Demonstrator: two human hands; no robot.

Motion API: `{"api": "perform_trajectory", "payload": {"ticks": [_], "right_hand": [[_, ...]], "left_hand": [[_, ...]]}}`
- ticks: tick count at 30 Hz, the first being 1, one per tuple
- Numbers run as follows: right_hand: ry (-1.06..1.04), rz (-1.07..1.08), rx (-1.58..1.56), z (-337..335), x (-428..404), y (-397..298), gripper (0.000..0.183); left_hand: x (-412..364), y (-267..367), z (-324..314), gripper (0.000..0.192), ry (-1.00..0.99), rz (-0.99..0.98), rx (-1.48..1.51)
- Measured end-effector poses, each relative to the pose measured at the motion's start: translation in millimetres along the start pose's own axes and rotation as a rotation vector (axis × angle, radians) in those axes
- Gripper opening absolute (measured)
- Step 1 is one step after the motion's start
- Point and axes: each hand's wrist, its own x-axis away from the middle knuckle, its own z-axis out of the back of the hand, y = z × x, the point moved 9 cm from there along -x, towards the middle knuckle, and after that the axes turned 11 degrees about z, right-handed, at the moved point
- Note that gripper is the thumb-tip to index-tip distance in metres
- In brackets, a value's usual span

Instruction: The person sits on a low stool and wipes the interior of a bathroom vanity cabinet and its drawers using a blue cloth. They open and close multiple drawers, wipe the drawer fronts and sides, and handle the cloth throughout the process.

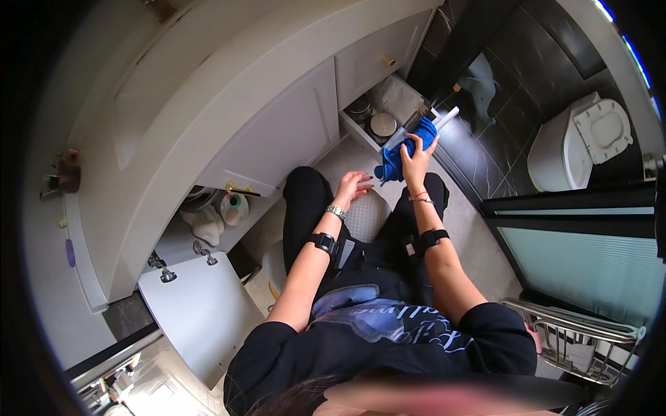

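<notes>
My right hand (416, 161) grips a bundled blue cloth (409, 151) above the front edge of an open drawer. My left hand (354, 188) is raised between my knees with its fingers apart, holding nothing. In the drawer (364, 138) lie a round jar with a pale lid (383, 125), another dark round container (359, 106) and a pale flat packet (396, 99). Just beyond the cloth a white bar-like piece (446, 118) sticks out; whether it belongs to the drawer I cannot tell.
At the left, a cabinet door (203, 307) stands open beside a white bottle (234, 208) and a pale cloth-like item (207, 224). A toilet (564, 148) stands on dark tiles at the right. A metal wire rack (577, 338) is near my right elbow. A patterned stool (368, 216) shows between my legs.
</notes>
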Motion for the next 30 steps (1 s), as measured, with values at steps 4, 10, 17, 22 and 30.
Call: {"api": "perform_trajectory", "payload": {"ticks": [4, 10, 17, 22, 30], "right_hand": [[-0.004, 0.009, -0.009, 2.5, 2.9, -0.2, 0.032], [-0.045, -0.014, -0.071, 4.0, 8.2, 0.6, 0.031], [-0.061, -0.009, -0.103, 4.9, 12.4, 5.5, 0.032], [-0.05, -0.017, -0.114, 4.9, 14.5, 6.5, 0.033], [-0.049, 0.013, -0.104, 3.0, 15.4, 8.4, 0.034]], "left_hand": [[-0.7, 2.5, -0.9, 0.024, 0.005, -0.019, -0.013], [1.4, 2.4, -0.9, 0.025, 0.01, -0.019, -0.006], [1.0, 2.5, -0.6, 0.024, 0.017, 0.012, -0.034], [0.3, 1.5, -0.5, 0.025, 0.009, 0.014, -0.023], [2.0, 3.1, -0.4, 0.026, 0.015, 0.004, -0.049]]}}
